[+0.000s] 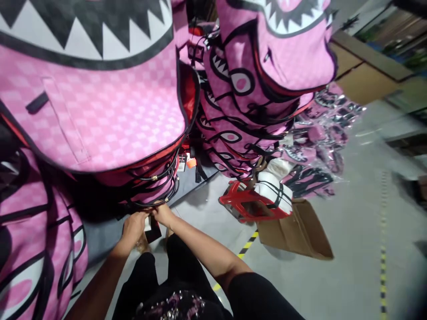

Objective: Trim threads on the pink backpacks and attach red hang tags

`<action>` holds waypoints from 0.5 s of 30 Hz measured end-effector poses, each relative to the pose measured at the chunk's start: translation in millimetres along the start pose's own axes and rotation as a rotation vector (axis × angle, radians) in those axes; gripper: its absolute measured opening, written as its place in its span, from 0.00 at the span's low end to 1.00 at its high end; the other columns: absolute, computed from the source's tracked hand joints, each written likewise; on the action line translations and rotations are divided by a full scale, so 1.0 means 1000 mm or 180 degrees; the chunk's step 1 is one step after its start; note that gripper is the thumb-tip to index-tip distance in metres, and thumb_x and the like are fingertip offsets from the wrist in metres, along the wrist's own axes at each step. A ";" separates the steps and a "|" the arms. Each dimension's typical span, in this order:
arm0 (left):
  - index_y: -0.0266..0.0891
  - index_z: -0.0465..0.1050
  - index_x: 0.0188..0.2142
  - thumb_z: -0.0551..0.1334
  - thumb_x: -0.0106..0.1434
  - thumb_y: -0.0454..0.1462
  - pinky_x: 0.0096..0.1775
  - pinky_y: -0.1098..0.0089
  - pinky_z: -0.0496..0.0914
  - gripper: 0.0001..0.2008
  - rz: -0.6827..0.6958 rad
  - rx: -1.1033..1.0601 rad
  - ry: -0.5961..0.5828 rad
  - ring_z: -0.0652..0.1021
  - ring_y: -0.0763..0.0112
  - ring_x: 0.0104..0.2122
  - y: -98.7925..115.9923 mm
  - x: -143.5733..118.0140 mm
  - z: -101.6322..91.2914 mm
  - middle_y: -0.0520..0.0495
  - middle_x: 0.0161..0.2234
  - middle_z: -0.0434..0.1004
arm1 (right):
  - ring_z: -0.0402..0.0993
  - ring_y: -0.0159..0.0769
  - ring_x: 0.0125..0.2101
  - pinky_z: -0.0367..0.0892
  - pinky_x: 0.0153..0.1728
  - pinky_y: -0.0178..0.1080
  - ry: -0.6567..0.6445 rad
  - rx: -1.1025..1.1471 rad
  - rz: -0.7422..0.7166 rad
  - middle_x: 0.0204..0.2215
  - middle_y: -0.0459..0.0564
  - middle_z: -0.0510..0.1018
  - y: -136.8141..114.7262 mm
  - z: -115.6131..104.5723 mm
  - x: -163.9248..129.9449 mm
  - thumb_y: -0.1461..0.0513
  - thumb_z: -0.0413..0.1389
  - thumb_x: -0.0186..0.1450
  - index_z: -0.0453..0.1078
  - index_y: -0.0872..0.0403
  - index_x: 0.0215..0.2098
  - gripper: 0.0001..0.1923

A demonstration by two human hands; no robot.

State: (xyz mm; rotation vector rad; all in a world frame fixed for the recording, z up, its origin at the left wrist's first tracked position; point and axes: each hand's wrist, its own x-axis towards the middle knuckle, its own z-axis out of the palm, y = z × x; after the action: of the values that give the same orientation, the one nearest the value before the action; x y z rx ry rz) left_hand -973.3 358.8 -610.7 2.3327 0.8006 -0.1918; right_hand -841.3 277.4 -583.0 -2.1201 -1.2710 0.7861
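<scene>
My left hand [134,226] and my right hand [163,214] are close together at the low front edge of a stack of pink checkered backpacks. The top backpack [110,106] shows black-and-white shark teeth and a short black zipper pull; its wide panel overhangs the ones below. Beneath it, a lower backpack [156,189] shows black piping and gold-coloured zipper sliders. The fingers of both hands are curled in at this lower edge. What they pinch is too small and dark to make out.
More pink backpacks [230,138] are piled to the right, with plastic-wrapped ones [320,138] behind. A red plastic stand [240,202] carrying a white roll [273,191] stands by an open cardboard box [300,229]. Further backpacks [20,266] lean at the left.
</scene>
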 end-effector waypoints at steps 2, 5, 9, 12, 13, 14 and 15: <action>0.42 0.78 0.48 0.50 0.71 0.41 0.45 0.68 0.69 0.18 -0.0042 0.0076 -0.0003 0.80 0.61 0.46 0.003 0.001 -0.005 0.42 0.45 0.82 | 0.76 0.37 0.38 0.71 0.44 0.36 -0.0074 -0.0026 -0.0085 0.33 0.49 0.80 0.001 -0.005 -0.001 0.77 0.52 0.57 0.75 0.55 0.32 0.15; 0.39 0.78 0.49 0.50 0.71 0.42 0.46 0.67 0.70 0.20 -0.0171 0.0159 -0.0035 0.80 0.57 0.47 0.012 0.001 -0.010 0.38 0.46 0.81 | 0.76 0.39 0.38 0.71 0.44 0.38 -0.0200 -0.0071 -0.0180 0.34 0.50 0.81 0.003 -0.013 -0.002 0.75 0.53 0.58 0.75 0.54 0.31 0.14; 0.42 0.80 0.45 0.49 0.71 0.38 0.44 0.69 0.70 0.19 -0.0328 0.0224 -0.0249 0.82 0.61 0.45 0.027 0.001 -0.010 0.43 0.43 0.83 | 0.76 0.42 0.44 0.70 0.46 0.38 -0.0364 -0.0063 -0.0299 0.38 0.51 0.81 0.011 -0.020 -0.001 0.75 0.53 0.57 0.76 0.53 0.33 0.15; 0.40 0.79 0.45 0.49 0.71 0.41 0.44 0.66 0.71 0.20 -0.0646 0.0353 -0.0200 0.81 0.56 0.46 0.038 -0.002 -0.010 0.39 0.43 0.82 | 0.77 0.43 0.45 0.70 0.47 0.39 -0.0526 -0.0025 -0.0410 0.38 0.51 0.82 0.017 -0.026 0.001 0.74 0.54 0.58 0.77 0.52 0.32 0.14; 0.39 0.79 0.46 0.49 0.71 0.43 0.44 0.65 0.72 0.20 -0.0718 0.0376 -0.0185 0.81 0.54 0.47 0.042 -0.003 -0.011 0.38 0.44 0.82 | 0.77 0.43 0.45 0.70 0.47 0.39 -0.0574 -0.0006 -0.0442 0.38 0.51 0.82 0.019 -0.028 0.001 0.73 0.55 0.58 0.76 0.51 0.31 0.13; 0.40 0.78 0.47 0.49 0.71 0.44 0.44 0.65 0.72 0.20 -0.0750 0.0379 -0.0191 0.81 0.54 0.47 0.045 -0.004 -0.012 0.39 0.45 0.82 | 0.77 0.43 0.45 0.70 0.47 0.39 -0.0617 0.0014 -0.0465 0.37 0.50 0.82 0.021 -0.030 0.001 0.72 0.56 0.58 0.76 0.51 0.31 0.12; 0.41 0.78 0.48 0.50 0.70 0.44 0.44 0.66 0.72 0.20 -0.0750 0.0366 -0.0214 0.81 0.56 0.48 0.049 -0.006 -0.014 0.41 0.46 0.82 | 0.77 0.43 0.44 0.71 0.45 0.38 -0.0654 0.0034 -0.0476 0.37 0.50 0.82 0.023 -0.031 0.002 0.72 0.56 0.58 0.76 0.51 0.31 0.11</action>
State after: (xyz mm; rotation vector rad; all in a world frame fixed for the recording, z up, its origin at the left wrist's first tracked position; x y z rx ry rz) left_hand -950.0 335.7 -572.0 2.3197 1.0547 -0.4260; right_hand -804.6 264.9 -578.0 -1.9483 -1.5082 0.9615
